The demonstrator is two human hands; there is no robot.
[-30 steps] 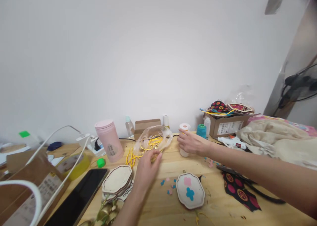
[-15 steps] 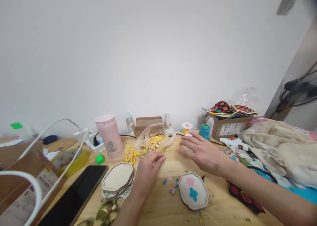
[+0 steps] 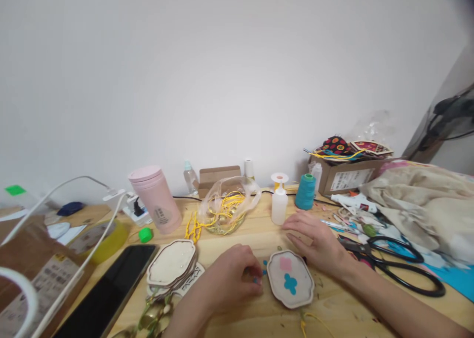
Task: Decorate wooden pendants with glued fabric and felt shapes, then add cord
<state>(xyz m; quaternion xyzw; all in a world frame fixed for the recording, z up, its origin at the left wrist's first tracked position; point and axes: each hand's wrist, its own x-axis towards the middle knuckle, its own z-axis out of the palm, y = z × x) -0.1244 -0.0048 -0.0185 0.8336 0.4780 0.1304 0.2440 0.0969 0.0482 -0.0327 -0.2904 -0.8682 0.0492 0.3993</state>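
Observation:
My left hand (image 3: 237,274) is low over the wood beside small blue and pink scraps, its fingers curled toward the thumb; what they pinch, if anything, is hidden. Just right of it lies a pale scalloped plaque (image 3: 276,278) bearing a pink square (image 3: 285,264) and a blue flower-shaped piece (image 3: 290,283). A yellow cord (image 3: 304,324) trails from its lower edge. My right hand (image 3: 314,241) is open, fingers stretched out beyond the plaque's upper right. Near those fingertips a white squeeze bottle (image 3: 279,208) stands upright.
At left are a stack of scalloped blanks (image 3: 172,263), a phone (image 3: 107,293) and a pink tumbler (image 3: 157,199). A plastic bag of yellow cord (image 3: 229,204) sits behind. Toward the right are teal thread (image 3: 305,192), black-handled scissors (image 3: 392,264), a cardboard box (image 3: 348,177) and cloth (image 3: 414,204).
My left hand has come down and right to the scraps. My right hand has drawn back slightly rightward, leaving the white bottle in plain sight. The view has shifted, and the scissors now show.

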